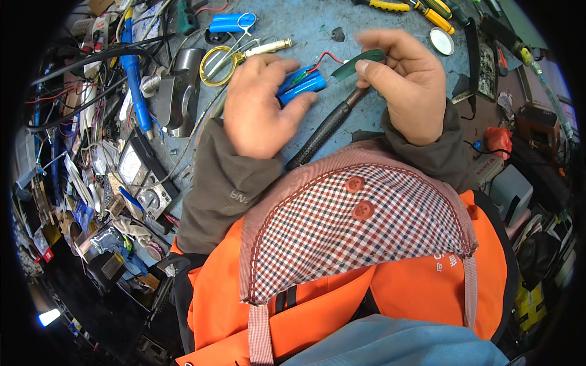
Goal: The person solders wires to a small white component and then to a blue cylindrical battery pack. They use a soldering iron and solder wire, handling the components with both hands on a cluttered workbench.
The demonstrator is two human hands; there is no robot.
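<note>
My left hand [259, 107] has its thumb and fingers around a blue two-cell battery pack [305, 86] on the bench. A thin red wire [329, 55] rises from the pack and runs toward my right hand. Between thumb and fingers, my right hand [409, 85] pinches a dark green strip [357, 64], held slightly above the bench; some of its fingers are smeared by motion. Below that hand lies a tool with a black textured handle [320, 135], its far end hidden behind my right hand.
Near my left hand lie a gold-rimmed magnifying glass [218, 66], another blue battery pack [232, 23] and a metal housing [182, 91]. A multimeter [146, 183] and tangled cables crowd the left. Yellow-handled pliers [390, 5], a screwdriver [434, 17] and a round white lid [441, 41] sit far right.
</note>
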